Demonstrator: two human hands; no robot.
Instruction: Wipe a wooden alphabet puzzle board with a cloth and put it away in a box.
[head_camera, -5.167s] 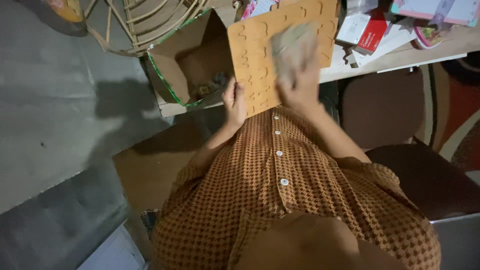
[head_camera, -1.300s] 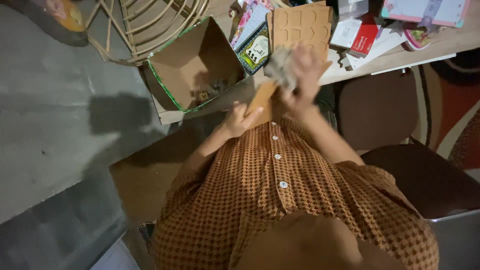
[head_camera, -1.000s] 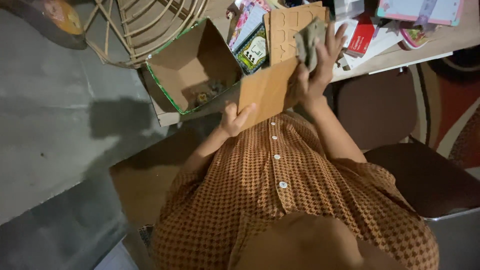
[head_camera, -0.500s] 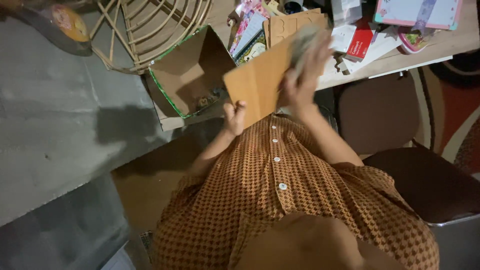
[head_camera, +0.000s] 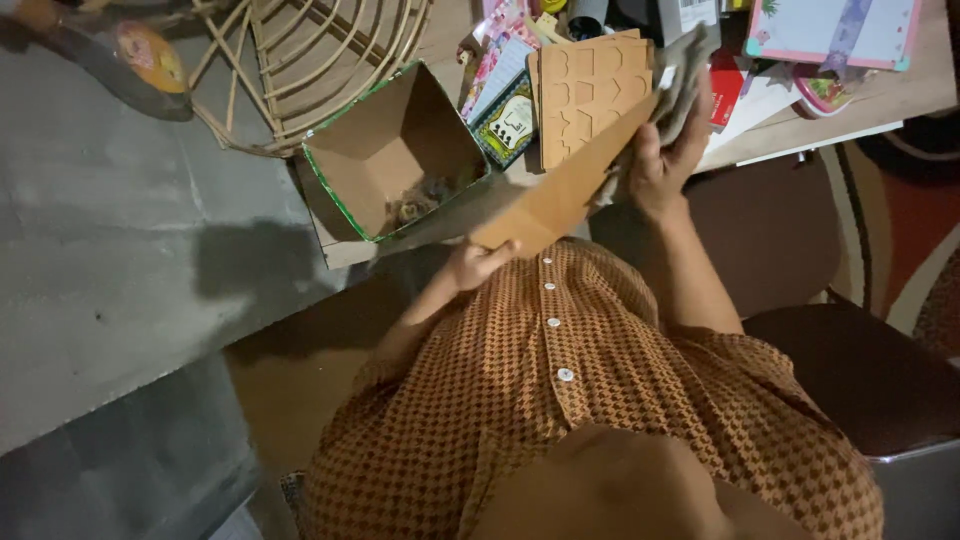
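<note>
Head view: the left hand (head_camera: 478, 264) grips the lower corner of a plain wooden board (head_camera: 560, 195), tilted steeply above the open cardboard box (head_camera: 385, 150). The right hand (head_camera: 665, 150) is closed round a grey cloth (head_camera: 685, 70) at the board's upper edge, over the cluttered worktop (head_camera: 860, 100). Risk: held by one corner only, the board may slip and drop into the box.

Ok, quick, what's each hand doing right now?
Left hand: closed on the lower edge of the flat brown wooden board.
Right hand: closed around a crumpled grey cloth, against the board's upper end.
</note>
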